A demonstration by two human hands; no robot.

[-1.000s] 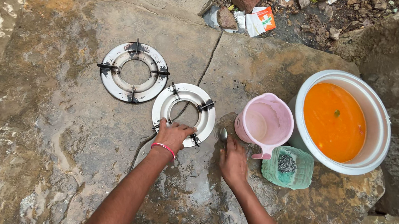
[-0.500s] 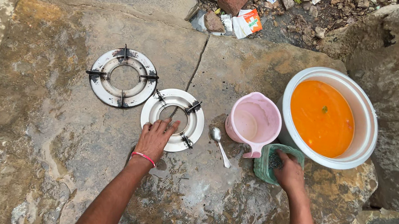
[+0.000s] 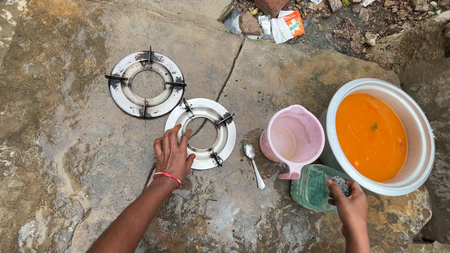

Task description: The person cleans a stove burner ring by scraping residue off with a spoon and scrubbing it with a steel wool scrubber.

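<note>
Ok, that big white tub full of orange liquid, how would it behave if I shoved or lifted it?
The white tub looks nearly full, so it is probably heavy and apt to slosh. It sits by the edge of the uneven wet stone slab, so it might skid or tip.

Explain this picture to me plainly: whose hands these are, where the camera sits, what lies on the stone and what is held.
There is no machine here: a person wears a camera on the head, looking down at their own two bare hands. The left hand rests on the nearer stove ring, a round metal plate; a second stove ring lies beyond it on the wet stone slab. The right hand pinches a steel scrubber over a green tub. Nearby lie a spoon, a pink jug and a white bucket with an orange inside.
</note>
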